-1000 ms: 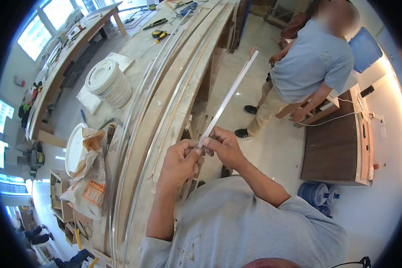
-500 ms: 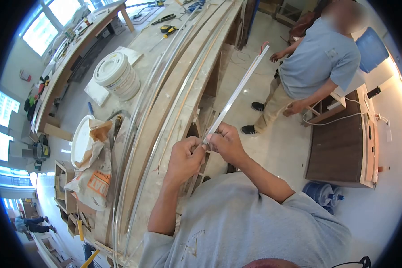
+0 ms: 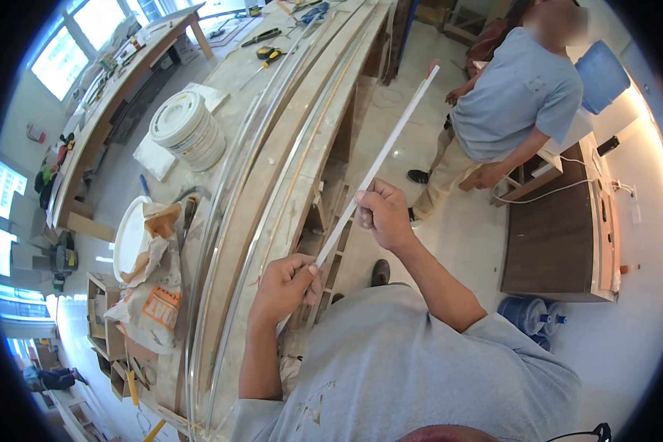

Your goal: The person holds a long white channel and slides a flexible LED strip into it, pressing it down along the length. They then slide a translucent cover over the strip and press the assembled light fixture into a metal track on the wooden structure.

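Note:
A long, thin white strip (image 3: 393, 135) runs slantwise through both my hands, its upper end out over the floor with something small and red at the tip. My left hand (image 3: 282, 286) grips its lower part, thumb pressed against the fingers. Farther up, my right hand (image 3: 387, 215) pinches the same strip with curled fingers. Beside my left hand, on the workbench (image 3: 272, 214), lie long curved wooden strips (image 3: 261, 173) and shiny, narrow lengths along them.
A white lidded bucket (image 3: 189, 132), a crumpled paper bag (image 3: 155, 302) and a screwdriver (image 3: 261, 71) are on the bench. Another person (image 3: 519, 96) stands ahead on the right, near a brown cabinet (image 3: 549, 236). Blue water jugs (image 3: 524, 315) stand on the floor at right.
My hands, close together before, are now apart along the strip. The left has moved down and left, the right slightly up. The other person appears a little farther left.

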`<state>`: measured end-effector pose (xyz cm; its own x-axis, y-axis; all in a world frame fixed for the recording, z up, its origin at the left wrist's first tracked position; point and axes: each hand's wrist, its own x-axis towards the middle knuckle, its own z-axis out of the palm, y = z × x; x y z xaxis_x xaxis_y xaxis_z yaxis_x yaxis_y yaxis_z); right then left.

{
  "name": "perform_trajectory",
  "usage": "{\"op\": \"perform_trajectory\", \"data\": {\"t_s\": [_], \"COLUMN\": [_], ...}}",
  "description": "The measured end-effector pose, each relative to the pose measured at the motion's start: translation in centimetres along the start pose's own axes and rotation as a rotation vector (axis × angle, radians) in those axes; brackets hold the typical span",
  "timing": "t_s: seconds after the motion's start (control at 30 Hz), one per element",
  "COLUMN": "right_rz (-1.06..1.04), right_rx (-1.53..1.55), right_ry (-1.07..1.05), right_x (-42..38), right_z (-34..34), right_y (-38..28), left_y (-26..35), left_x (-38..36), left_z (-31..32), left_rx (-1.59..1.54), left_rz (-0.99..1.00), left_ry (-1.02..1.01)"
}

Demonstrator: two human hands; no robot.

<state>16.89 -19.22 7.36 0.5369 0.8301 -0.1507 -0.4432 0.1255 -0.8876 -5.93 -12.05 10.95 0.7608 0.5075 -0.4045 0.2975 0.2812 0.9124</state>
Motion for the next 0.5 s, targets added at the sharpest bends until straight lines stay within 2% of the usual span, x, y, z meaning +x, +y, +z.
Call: {"op": "perform_trajectory", "data": {"t_s": [0.17, 0.27, 0.33, 0.4, 0.5], "right_rz": [-0.016, 0.068, 0.087, 0.035, -0.064], "right_rx": [-0.061, -0.105, -0.167, -0.298, -0.436], "right_ry": [-0.049, -0.078, -0.127, -0.135, -0.153], "right_x": [-0.5, -2.4, -3.4, -3.8, -4.0], "right_z": [0.5, 1.6, 1.7, 1.0, 0.8], "right_y": [1.3, 2.6, 3.6, 5.4, 5.0], "left_y": [-0.8, -1.3, -1.3, -0.3, -0.9], "left_x": [0.7, 1.4, 1.9, 1.7, 2.1], "left_z": [0.4, 0.7, 1.1, 1.4, 1.7], "left_rx": [-0.038, -0.036, 0.074, 0.261, 0.285], "left_rz": [0.036, 0.083, 0.078, 0.127, 0.127], "left_ry": [0.054, 0.059, 0.097, 0.111, 0.113]}}
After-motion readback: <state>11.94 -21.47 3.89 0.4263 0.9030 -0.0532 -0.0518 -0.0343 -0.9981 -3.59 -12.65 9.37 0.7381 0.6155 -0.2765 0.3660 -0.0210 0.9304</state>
